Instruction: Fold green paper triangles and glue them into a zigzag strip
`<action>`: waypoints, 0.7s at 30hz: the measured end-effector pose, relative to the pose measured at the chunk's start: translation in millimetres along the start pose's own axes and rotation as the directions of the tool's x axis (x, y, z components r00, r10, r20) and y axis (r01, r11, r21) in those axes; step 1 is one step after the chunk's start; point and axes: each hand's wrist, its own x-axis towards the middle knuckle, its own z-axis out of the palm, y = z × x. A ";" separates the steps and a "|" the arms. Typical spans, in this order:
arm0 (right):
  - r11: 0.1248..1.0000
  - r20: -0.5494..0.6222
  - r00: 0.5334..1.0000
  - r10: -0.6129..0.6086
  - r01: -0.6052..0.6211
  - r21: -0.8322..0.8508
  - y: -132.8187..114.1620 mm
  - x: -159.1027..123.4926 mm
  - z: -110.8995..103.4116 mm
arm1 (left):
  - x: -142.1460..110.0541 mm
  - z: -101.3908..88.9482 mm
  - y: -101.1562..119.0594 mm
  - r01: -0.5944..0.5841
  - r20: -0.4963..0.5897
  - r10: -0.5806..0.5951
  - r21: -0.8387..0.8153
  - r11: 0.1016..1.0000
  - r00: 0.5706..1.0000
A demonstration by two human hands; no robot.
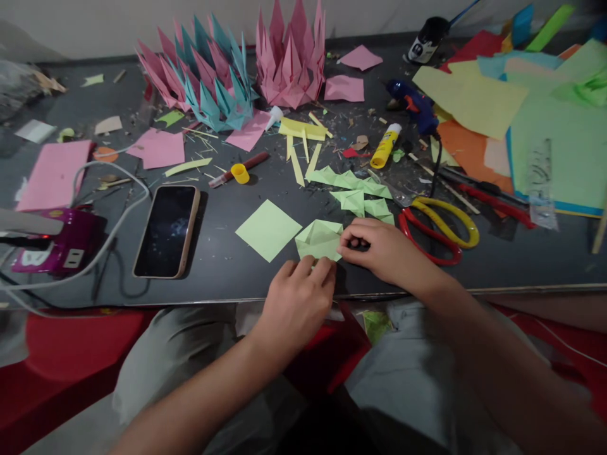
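A partly folded light green paper (318,237) lies near the table's front edge, between both hands. At its lower edge my left hand (303,287) is closed, its fingertips bent down over the paper and partly hidden. My right hand (367,246) pinches the paper's right corner, fingers curled. Just left of it lies a flat green paper square (269,230), turned like a diamond. Behind my right hand sit several folded green paper pieces (351,201), some in a row.
Red and yellow scissors (439,230) lie right of my right hand. A phone (167,230) is on the left, by a purple power socket (61,243). Behind are a glue stick (386,146), a glue gun (413,104), pink and blue folded-paper crowns (291,82) and stacked coloured paper (559,139).
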 end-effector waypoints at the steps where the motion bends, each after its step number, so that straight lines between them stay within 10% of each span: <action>1: 1.000 0.005 1.000 -0.006 0.006 -0.004 0.5 -0.4 -0.3 | -1.3 -1.3 4.2 0.005 0.015 -0.006 0.037 0.999 1.000; 13: 0.990 0.055 0.998 -0.022 0.014 0.140 9.0 -1.0 -4.9 | 0.9 -8.1 14.3 0.023 0.130 -0.030 0.056 0.998 0.991; 21: 0.977 0.076 0.997 0.016 -0.032 0.211 18.6 -0.7 -11.5 | 4.5 -5.7 -37.0 -0.023 0.099 0.077 -0.462 0.887 0.992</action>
